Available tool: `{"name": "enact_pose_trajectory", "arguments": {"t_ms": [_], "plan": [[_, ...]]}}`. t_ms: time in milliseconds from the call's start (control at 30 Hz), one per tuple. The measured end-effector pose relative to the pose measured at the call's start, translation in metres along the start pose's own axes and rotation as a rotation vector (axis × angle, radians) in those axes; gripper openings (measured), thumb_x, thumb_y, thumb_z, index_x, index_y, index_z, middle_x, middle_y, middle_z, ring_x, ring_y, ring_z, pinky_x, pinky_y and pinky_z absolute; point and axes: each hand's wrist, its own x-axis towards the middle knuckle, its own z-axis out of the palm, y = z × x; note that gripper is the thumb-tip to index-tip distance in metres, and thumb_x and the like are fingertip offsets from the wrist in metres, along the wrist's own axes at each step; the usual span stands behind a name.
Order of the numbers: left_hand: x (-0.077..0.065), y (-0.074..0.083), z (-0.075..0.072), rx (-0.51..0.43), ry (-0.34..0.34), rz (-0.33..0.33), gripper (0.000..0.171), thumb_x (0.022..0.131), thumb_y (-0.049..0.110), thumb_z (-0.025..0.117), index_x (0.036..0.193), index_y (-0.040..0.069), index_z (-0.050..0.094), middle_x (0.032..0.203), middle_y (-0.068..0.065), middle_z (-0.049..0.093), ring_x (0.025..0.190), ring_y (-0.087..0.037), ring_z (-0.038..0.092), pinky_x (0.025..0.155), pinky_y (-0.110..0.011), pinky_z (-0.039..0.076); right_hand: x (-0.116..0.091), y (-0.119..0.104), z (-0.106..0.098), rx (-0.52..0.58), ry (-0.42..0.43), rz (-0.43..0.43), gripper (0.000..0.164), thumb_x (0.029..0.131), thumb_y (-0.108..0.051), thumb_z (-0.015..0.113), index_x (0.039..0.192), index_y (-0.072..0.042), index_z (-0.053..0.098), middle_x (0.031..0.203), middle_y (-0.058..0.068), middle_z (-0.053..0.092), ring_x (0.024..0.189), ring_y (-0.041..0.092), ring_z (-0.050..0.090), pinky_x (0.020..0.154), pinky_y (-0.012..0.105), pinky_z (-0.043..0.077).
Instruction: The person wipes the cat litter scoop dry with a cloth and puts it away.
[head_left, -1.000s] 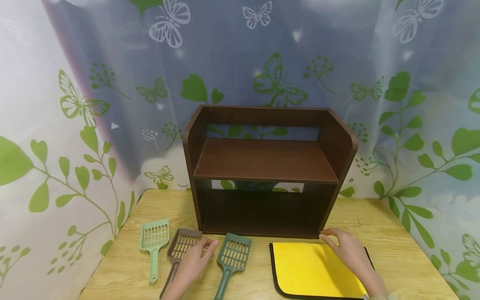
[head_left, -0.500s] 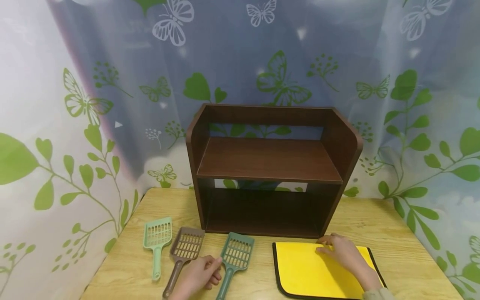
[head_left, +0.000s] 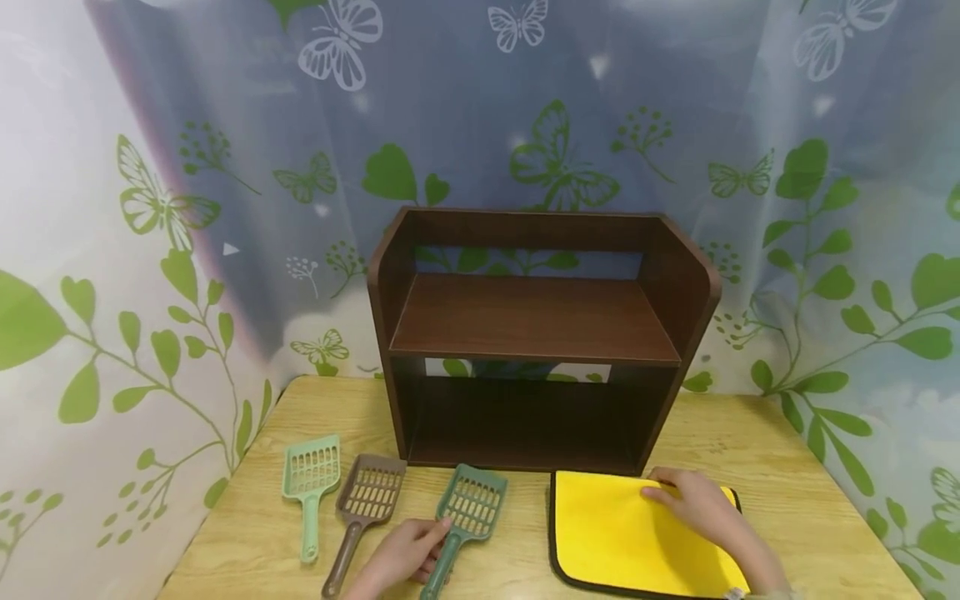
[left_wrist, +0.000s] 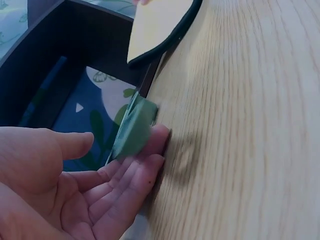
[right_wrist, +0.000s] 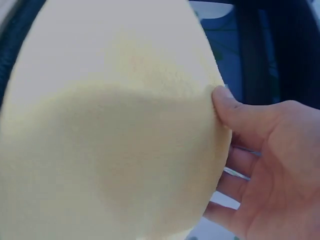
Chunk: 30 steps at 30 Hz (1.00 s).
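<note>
A yellow cloth (head_left: 615,533) with black edging lies folded on the table. My right hand (head_left: 693,500) pinches its far edge, thumb on top and fingers behind, and in the right wrist view the cloth (right_wrist: 115,140) bulges upward. My left hand (head_left: 405,550) is at the dark green slotted litter scoop (head_left: 472,504). In the left wrist view its fingers reach under the green scoop (left_wrist: 135,127), while the thumb stands apart from it. Left of that hand lie a brown litter scoop (head_left: 372,492) and a light green litter scoop (head_left: 311,467).
A dark brown two-tier shelf (head_left: 532,321) stands behind the scoops and cloth. The wooden table (head_left: 795,475) stretches to both sides of it. Patterned curtains (head_left: 465,108) hang close behind and at both sides.
My left hand has moved right from over the brown scoop to the dark green one. The right hand has taken the cloth's far edge, and the cloth has shifted slightly.
</note>
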Motion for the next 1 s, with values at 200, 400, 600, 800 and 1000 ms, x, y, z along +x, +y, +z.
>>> {"name": "enact_pose_trajectory", "arguments": {"t_ms": [200, 400, 600, 800, 1000], "plan": [[0.000, -0.003, -0.001, -0.044, -0.014, 0.019, 0.054, 0.110, 0.039, 0.043, 0.118, -0.009, 0.065, 0.072, -0.008, 0.068, 0.055, -0.010, 0.065, 0.054, -0.025, 0.055, -0.006, -0.010, -0.012, 0.089, 0.046, -0.033, 0.017, 0.100, -0.031, 0.066, 0.096, -0.015, 0.070, 0.090, -0.006, 0.069, 0.077, 0.008, 0.057, 0.070, 0.032, 0.050], [0.001, -0.003, 0.000, -0.078, 0.029, -0.026, 0.048, 0.112, 0.031, 0.038, 0.114, -0.008, 0.067, 0.076, -0.001, 0.062, 0.056, -0.006, 0.052, 0.052, -0.019, 0.045, -0.010, -0.028, -0.018, 0.278, 0.165, -0.055, 0.015, 0.102, -0.029, 0.064, 0.100, -0.015, 0.071, 0.092, -0.007, 0.069, 0.088, 0.008, 0.063, 0.078, 0.034, 0.054], [0.002, 0.000, 0.000, -0.088, 0.073, -0.030, 0.045, 0.112, 0.025, 0.036, 0.115, -0.007, 0.068, 0.069, 0.004, 0.054, 0.053, -0.003, 0.040, 0.050, -0.015, 0.036, -0.011, -0.044, -0.012, 0.401, 0.307, -0.151, 0.019, 0.098, -0.015, 0.069, 0.116, -0.012, 0.071, 0.101, -0.005, 0.074, 0.095, 0.005, 0.067, 0.087, 0.023, 0.054], [0.003, 0.006, -0.001, -0.101, 0.079, 0.010, 0.049, 0.112, 0.026, 0.036, 0.132, -0.015, 0.056, 0.070, 0.003, 0.055, 0.053, -0.004, 0.041, 0.049, -0.017, 0.034, -0.008, -0.057, 0.000, 0.467, 0.495, -0.171, 0.017, 0.091, -0.004, 0.075, 0.108, -0.008, 0.074, 0.100, -0.001, 0.073, 0.091, -0.001, 0.065, 0.085, 0.011, 0.049], [0.004, 0.012, -0.004, -0.151, 0.143, 0.006, 0.053, 0.111, 0.028, 0.039, 0.139, -0.017, 0.047, 0.072, 0.001, 0.056, 0.052, -0.004, 0.042, 0.049, -0.017, 0.035, -0.002, -0.065, 0.007, 0.519, 0.616, -0.262, 0.022, 0.085, 0.008, 0.076, 0.100, -0.008, 0.072, 0.123, 0.011, 0.061, 0.111, 0.002, 0.055, 0.092, 0.009, 0.043]]}}
